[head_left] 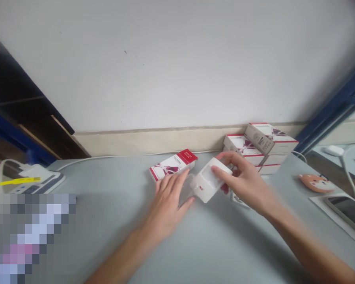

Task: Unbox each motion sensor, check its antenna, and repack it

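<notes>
In the head view, my right hand (242, 175) grips a white plastic case (211, 177) with a rounded recessed face and small red print near its lower edge. The thumb lies on its face and the fingers are behind it. My left hand (170, 199) has its fingers stretched out, tips at the near side of a white and red box (173, 165) on the table. A clear, film-like plastic piece (187, 186) shows between my left hand and the case; whether the hand touches it I cannot tell. Under my right hand, a white object (239, 200) is partly hidden.
Several similar white and red boxes (272, 138) are stacked by the wall at the right. Farther right are an orange animal-faced item (317, 183) and a phone (347, 213). A power strip (37, 182) with a yellow-tagged plug stands at the left. A cable runs along the wall.
</notes>
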### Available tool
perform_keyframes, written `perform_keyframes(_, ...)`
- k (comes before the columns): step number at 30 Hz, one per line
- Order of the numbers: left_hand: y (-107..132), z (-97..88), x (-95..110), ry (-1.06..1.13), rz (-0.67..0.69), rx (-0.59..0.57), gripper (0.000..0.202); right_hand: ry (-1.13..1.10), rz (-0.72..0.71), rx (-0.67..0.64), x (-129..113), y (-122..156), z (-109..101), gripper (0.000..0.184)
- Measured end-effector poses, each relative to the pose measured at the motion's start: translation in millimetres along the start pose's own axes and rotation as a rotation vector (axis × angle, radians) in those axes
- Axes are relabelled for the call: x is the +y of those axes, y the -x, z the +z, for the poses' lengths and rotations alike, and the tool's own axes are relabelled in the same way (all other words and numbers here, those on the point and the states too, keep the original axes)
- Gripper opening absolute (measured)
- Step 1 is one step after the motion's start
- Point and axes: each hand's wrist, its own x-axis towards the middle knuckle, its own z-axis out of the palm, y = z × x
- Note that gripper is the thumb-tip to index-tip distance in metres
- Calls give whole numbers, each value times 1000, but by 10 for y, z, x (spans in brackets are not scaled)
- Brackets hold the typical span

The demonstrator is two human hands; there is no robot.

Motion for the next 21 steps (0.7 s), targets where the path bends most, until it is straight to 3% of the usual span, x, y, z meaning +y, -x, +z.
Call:
perform_keyframes(9, 8, 7, -2, 23, 9, 10, 69, -103, -83, 166, -17, 50, 93, 42)
perform_keyframes(21, 31, 49, -23, -122, 100, 144, 71, -201, -13, 81, 66, 237, 356, 45)
